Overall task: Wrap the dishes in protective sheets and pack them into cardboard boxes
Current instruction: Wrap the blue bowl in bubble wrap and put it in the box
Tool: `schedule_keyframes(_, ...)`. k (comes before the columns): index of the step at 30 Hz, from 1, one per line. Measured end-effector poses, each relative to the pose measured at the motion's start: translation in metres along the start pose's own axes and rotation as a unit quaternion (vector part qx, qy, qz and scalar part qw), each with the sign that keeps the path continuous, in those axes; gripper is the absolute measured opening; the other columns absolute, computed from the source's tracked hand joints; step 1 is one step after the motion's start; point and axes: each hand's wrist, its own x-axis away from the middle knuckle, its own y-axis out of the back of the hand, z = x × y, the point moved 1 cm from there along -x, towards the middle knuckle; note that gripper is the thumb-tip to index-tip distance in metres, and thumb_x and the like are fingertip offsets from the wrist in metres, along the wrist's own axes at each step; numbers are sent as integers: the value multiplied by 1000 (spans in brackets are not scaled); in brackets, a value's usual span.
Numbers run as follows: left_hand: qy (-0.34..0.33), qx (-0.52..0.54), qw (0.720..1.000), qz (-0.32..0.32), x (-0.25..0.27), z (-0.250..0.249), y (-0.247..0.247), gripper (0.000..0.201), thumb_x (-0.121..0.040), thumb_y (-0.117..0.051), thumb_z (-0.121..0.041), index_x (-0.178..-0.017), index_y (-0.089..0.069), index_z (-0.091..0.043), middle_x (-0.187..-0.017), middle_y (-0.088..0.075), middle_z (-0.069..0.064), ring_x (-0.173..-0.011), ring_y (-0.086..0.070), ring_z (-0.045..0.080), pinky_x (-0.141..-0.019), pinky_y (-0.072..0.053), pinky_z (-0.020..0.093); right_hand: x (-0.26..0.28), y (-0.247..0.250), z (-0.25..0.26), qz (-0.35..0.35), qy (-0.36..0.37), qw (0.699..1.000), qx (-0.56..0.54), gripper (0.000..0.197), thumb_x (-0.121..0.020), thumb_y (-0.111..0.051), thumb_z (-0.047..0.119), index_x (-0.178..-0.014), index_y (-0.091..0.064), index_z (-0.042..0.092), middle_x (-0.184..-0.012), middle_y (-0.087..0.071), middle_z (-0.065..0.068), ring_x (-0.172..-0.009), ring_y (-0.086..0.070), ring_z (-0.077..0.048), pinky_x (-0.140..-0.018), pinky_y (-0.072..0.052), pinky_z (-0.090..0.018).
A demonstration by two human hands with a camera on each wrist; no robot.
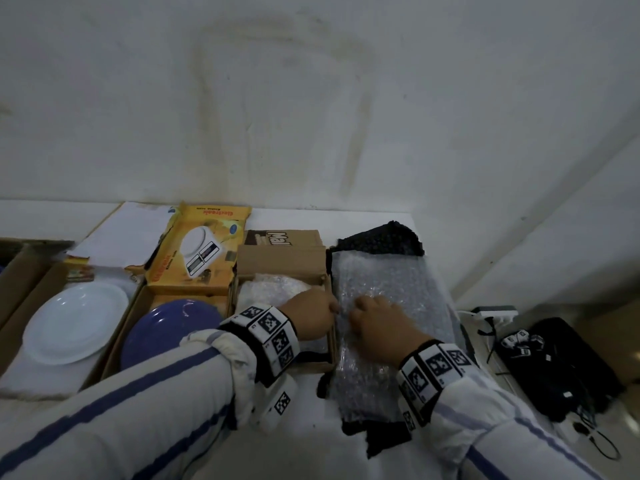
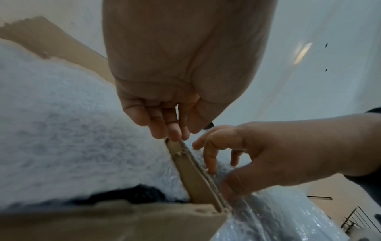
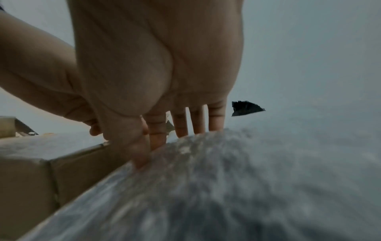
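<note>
My right hand point(image 1: 377, 327) rests on the bubble wrap point(image 1: 381, 306), fingers loosely bent with tips pressing the sheet. My left hand point(image 1: 311, 317) touches the right wall of the small box point(image 1: 277, 263), fingers bent downward; whether they pinch it, I cannot tell. The wrap is clear, lying over dark material near the desk's right edge. I count three boxes, one white plate point(image 1: 76, 322), one blue plate point(image 1: 166, 332).
</note>
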Motion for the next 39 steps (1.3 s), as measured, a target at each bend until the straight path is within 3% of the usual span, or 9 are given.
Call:
schedule_keyframes(7,58,103,993,-27,4,2,4,30,-94,-45,-5,-118,-63,-5,-126,-58,12,-116,-54,26,-85,-41,23,-3,13,-19,-65,-25,985,-161,26,-92,-50,17,-112,-62,4,-125,-51,-10,-115,-50,-26,-96,-41,-28)
schedule_keyframes(12,64,134,989,-22,1,-9,9,34,-93,-38,4,-119,-61,4,-124,-60,19,-100,-57,27,-75,-42,28,3,5,-10,10,-12,999,-40,52,-82,-59,44,-127,-50,21,-143,-33,-6,-130,-33,-30,-104,-34,-43)
schedule_keyframes(16,62,112,992,-23,-3,-12,13,37,-96,-35,6,-126,-56,4,-131,-56,17,-117,-54,29,-83,-42,25,-2,-8,-3,-24,-19,999,11,40,-94,-44,36,-131,-50,24,-143,-33,-7,-129,-32,-32,-106,-31,-47)
schedule_keyframes(19,62,118,991,-21,-5,-8,12,34,-96,-38,4,-124,-57,5,-128,-56,16,-110,-55,25,-86,-42,25,-2,-10,-5,-25,-14,1000,-3,38,-96,-41,30,-132,-49,22,-144,-34,-3,-130,-32,-30,-107,-29,-47)
schedule_keyframes(23,81,150,985,-7,-12,4,6,30,-100,-43,-27,-86,-60,-8,-86,-57,8,-72,-53,17,-80,-49,37,0,4,-16,-85,-48,988,-116,29,-95,-46,28,-119,-58,19,-142,-38,5,-129,-35,-22,-102,-29,-40)
schedule_keyframes(27,96,245,965,-5,-7,0,9,60,-92,-39,-60,-97,-64,-6,-80,-62,16,-64,-53,23,-59,-42,27,2,24,-21,-163,-35,972,-165,25,-93,-47,30,-104,-62,14,-137,-44,5,-125,-38,-20,-87,-24,-30)
schedule_keyframes(31,83,381,920,-25,-4,-5,17,24,-95,-53,-30,-81,-49,-11,-55,-35,4,-44,-31,15,-43,-24,21,4,36,-13,-212,6,956,-201,33,-83,-47,39,-91,-66,13,-127,-53,2,-119,-45,-22,-80,-18,-28)
schedule_keyframes(35,76,441,890,-86,4,-2,31,8,-96,-51,-19,-91,-48,-14,-66,-49,5,-48,-41,12,-39,-32,19,5,47,-14,-230,-64,918,-316,42,-76,-50,58,-93,-61,21,-108,-53,4,-105,-47,-14,-89,-33,-32)
schedule_keyframes(39,60,484,862,-140,20,12,54,16,-98,-49,-21,-84,-50,-13,-82,-64,7,-62,-62,16,-50,-48,24,4,60,-31,-224,-227,878,-357,44,-87,-55,48,-118,-53,17,-121,-48,-6,-112,-49,-26,-92,-42,-36)
